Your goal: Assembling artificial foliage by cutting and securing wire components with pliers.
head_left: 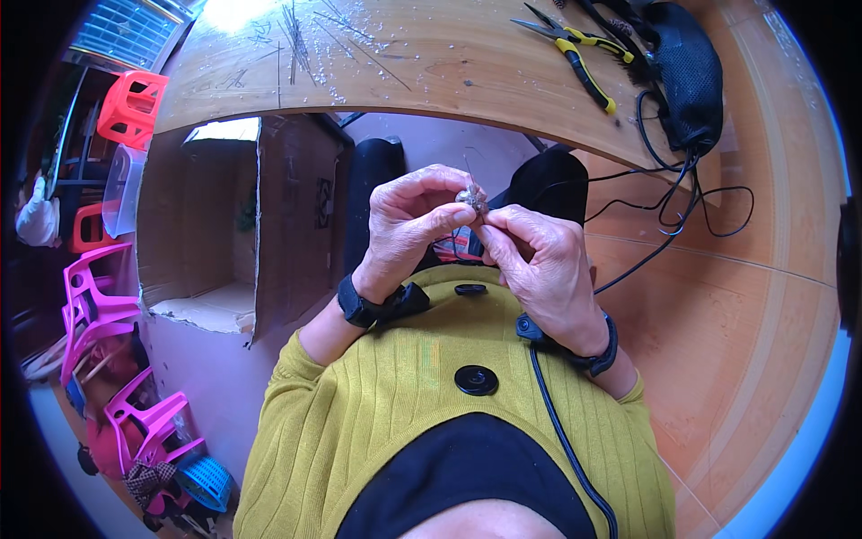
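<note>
In front of my chest, between both hands, is a small knobbly brown-grey piece (472,199) that looks like a little pine cone. A thin dark wire (468,163) sticks up from it. The thumb and fingers of my left hand (404,220) pinch the piece from the left. My right hand (545,256) is closed just below it, its thumb and forefinger pressed together at the piece's lower end. What exactly the right fingertips grip is hidden. Pliers (575,56) with yellow and black handles lie on the wooden table, away from both hands.
Thin dark wires (294,45) and white flakes are scattered on the table (431,85). A black mesh pouch (687,76) with trailing cables (687,211) is at the table's right end. Left of my legs stands an open cardboard box (296,225); pink plastic chairs (99,301) are farther left.
</note>
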The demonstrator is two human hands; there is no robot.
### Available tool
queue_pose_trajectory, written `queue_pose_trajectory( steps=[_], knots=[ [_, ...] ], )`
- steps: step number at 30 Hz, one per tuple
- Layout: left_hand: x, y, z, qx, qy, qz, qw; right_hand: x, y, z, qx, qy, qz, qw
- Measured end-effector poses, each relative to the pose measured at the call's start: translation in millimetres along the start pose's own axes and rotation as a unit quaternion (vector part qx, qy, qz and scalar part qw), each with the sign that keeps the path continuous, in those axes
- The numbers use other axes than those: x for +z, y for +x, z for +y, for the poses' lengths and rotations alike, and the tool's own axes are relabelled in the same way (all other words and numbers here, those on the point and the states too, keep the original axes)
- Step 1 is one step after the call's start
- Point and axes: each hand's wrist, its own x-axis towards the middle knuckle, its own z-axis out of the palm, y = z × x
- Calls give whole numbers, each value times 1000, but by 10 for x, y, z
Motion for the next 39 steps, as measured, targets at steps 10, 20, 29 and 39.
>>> queue_pose_trajectory(
  steps=[10,20,29,39],
  knots=[
    [-6,3,-54,114,97,7,989,14,44,8,-18,-1,6,1000],
    [-20,35,-60,134,94,-7,986,18,66,14,-61,-63,19,996],
    [-65,79,-74,108,63,-33,992,32,40,16,-96,-152,47,983],
    [47,-9,17,-35,-8,38,999,40,0,1,-104,-264,47,958]
  ],
)
